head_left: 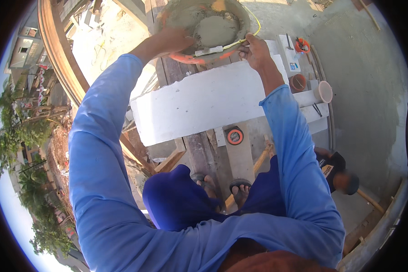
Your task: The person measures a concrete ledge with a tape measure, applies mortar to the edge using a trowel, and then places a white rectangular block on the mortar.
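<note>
Nearest the camera, two long light-blue sleeves [122, 149] are seen reaching up and away from the body, with dark blue trousers [181, 199] and sandalled feet [240, 188] planted on weathered wooden planks [204, 154] of a raised platform. A round orange and black tape measure [235, 136] lies on a plank just ahead of the feet, and a second person in dark clothing [335, 170] is seen lower down to the right.

Beyond the feet, a long white rectangular block [199, 106] is laid across the planks. Past it, the shallow orange-rimmed round pan of wet grey mortar [208, 27] is held over the far edge of the block. The left hand [170, 41] is clasped around the pan's left rim, fingers curled over the edge. The right hand [254, 50] is closed on the lower right rim, where a pale flat tool [208, 51] lies against the pan; whether that tool is pinched by the fingers cannot be told. A thin yellow cord [254, 27] runs past the right rim.

The pan would best be kept level, with both rims gripped evenly, since the mortar is heaped off-centre and the footing is narrow. Weight should be kept over the planks. Small orange containers [299, 81] and a pale pipe end [324, 90] lie farther right, near the grey rendered wall [362, 77].
</note>
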`<state>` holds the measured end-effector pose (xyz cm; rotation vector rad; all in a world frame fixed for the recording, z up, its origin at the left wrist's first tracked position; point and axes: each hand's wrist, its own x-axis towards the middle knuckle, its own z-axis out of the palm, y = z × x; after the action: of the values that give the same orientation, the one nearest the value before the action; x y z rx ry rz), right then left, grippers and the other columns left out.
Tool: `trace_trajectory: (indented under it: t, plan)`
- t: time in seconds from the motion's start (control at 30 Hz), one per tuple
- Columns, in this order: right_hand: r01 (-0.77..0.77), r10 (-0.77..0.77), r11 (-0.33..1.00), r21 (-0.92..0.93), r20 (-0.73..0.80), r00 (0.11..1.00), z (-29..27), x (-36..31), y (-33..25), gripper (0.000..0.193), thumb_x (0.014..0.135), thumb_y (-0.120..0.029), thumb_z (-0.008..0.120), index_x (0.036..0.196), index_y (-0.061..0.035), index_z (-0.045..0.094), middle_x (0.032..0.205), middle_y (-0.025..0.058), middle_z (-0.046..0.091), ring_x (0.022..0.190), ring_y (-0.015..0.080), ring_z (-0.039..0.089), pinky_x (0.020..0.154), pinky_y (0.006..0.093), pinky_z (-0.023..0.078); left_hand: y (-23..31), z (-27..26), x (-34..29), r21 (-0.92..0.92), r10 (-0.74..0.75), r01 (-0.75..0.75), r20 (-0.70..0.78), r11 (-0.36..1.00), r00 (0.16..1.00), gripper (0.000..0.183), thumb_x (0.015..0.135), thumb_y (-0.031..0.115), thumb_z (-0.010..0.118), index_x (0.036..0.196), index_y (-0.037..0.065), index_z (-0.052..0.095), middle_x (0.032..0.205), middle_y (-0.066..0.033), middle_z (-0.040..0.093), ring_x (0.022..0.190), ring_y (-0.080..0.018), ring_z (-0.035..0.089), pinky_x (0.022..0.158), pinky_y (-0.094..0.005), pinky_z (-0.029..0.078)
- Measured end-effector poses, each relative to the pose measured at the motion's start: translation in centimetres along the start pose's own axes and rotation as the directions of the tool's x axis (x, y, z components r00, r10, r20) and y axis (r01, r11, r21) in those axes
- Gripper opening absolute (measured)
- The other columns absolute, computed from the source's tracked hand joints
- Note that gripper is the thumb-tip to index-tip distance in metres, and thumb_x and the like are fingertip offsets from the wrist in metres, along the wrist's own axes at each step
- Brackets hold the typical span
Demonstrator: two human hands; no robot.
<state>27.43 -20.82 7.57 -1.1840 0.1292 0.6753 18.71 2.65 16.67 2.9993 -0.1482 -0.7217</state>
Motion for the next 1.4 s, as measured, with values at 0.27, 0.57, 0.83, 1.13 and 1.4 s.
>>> trace_trajectory:
  t: [0.27,0.57,0.83,1.13,1.4]
  plan:
    - [0.049,-0.048,0.998,0.044,-0.022,0.999,-0.3,0.3,-0.1,0.02,0.089,-0.017,0.046,0.098,0.0002,0.051,0.085,0.0108,0.056,0.072,0.0206,0.059,0.053,0.03,0.038,0.7,-2.0,-2.6,-0.252,-0.241,0.234,0.001,0.939,0.97,0.041,0.082,0.036,0.052,0.109,0.007,0.064,0.095,-0.021,0.064,0.1,-0.0298,0.061,0.084,-0.0369,0.05]
    - [0.025,-0.024,0.999,0.032,-0.026,0.999,-0.3,0.1,-0.3,0.019,0.088,-0.016,0.047,0.094,0.0008,0.052,0.082,0.0095,0.053,0.07,0.0192,0.057,0.053,0.0307,0.039,-0.4,1.5,-2.5,0.105,-0.293,0.389,-0.491,0.915,0.82,0.037,0.081,0.035,0.058,0.11,0.013,0.063,0.089,-0.0127,0.064,0.085,-0.0307,0.065,0.074,-0.0408,0.053]
    - [0.073,-0.073,0.997,0.016,-0.014,0.997,1.9,-0.5,-0.1,0.021,0.088,-0.017,0.048,0.096,0.0025,0.052,0.08,0.0105,0.055,0.069,0.0197,0.057,0.053,0.0304,0.039,-1.4,2.6,1.2,0.201,-0.095,0.106,-0.064,0.974,0.993,0.033,0.084,0.035,0.052,0.102,0.012,0.067,0.094,-0.0076,0.068,0.088,-0.0257,0.066,0.074,-0.038,0.053]
    - [0.048,-0.048,0.999,-0.007,-0.049,0.998,-0.4,0.0,0.0,0.023,0.09,-0.019,0.048,0.097,0.0026,0.053,0.083,0.0129,0.06,0.068,0.0191,0.057,0.052,0.0297,0.04,-3.0,-4.9,-5.9,0.084,-0.448,0.469,-0.192,0.879,0.873,0.038,0.084,0.036,0.049,0.106,0.011,0.066,0.102,-0.0086,0.068,0.095,-0.0271,0.065,0.08,-0.0403,0.051]
    - [0.034,-0.034,0.999,0.038,0.0,0.999,0.9,-0.2,0.0,0.019,0.089,-0.017,0.048,0.094,0.0011,0.052,0.088,0.0125,0.059,0.074,0.0206,0.059,0.055,0.0311,0.04,-2.1,2.5,1.4,0.323,-0.06,0.084,-0.084,0.943,0.995,0.034,0.086,0.032,0.047,0.106,0.012,0.066,0.099,-0.0095,0.067,0.09,-0.0312,0.064,0.08,-0.0404,0.051]
